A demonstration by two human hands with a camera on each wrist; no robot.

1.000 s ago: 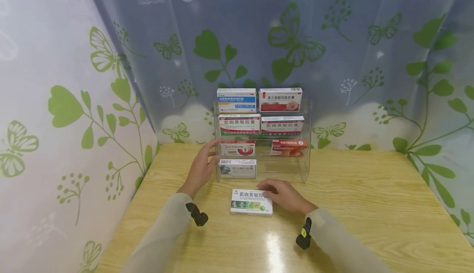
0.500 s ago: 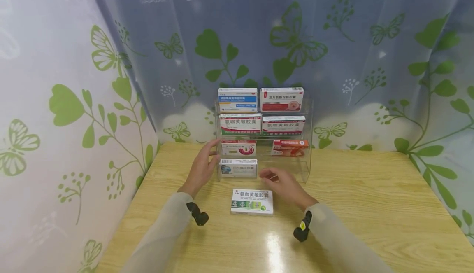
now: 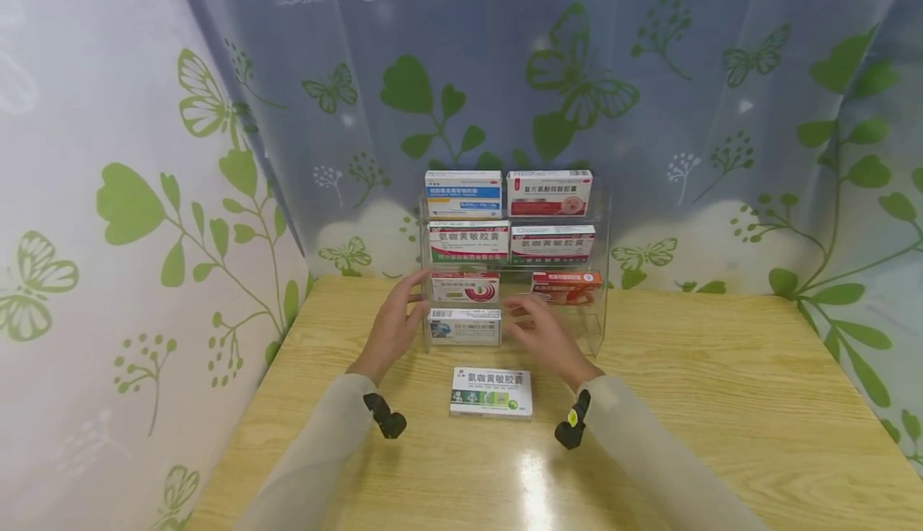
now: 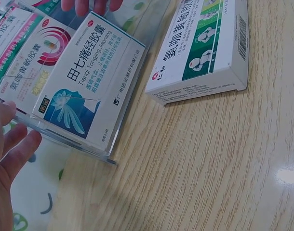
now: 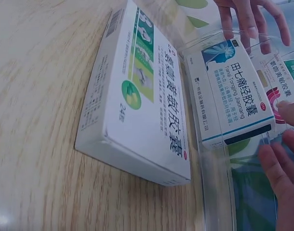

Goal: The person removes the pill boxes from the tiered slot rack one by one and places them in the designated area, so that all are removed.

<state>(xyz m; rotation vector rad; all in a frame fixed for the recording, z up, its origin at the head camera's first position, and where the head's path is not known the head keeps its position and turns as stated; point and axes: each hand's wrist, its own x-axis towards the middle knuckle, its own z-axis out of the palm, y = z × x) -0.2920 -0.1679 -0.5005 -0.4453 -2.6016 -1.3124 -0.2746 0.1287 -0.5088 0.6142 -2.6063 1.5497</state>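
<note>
In the head view my left hand [image 3: 392,324] rests at the left side of a clear acrylic rack [image 3: 602,324], its fingertips touching the side panel. My right hand [image 3: 546,337] is in front of the rack's lower right slots, fingers loosely bent and holding nothing. One of its fingertips is by the right end of a red-and-white medicine box [image 3: 465,287] in the third row. A white medicine box with a blue picture [image 3: 465,328] stands in the bottom left slot, between the hands. Flat on the table, in front of the rack, lies a white-and-green medicine box [image 3: 490,392].
Upper rows hold a blue-and-white box [image 3: 463,195], a white-and-red box [image 3: 549,195] and two red-and-green boxes, one on the left [image 3: 469,244], one on the right [image 3: 552,244]. An orange box [image 3: 566,287] leans in the third row. Patterned curtain [image 3: 461,58] hangs behind the wooden table [image 3: 692,371].
My right hand has left the white-and-green box on the table and moved forward to the rack's lower slots. The left hand has stayed at the rack's side.
</note>
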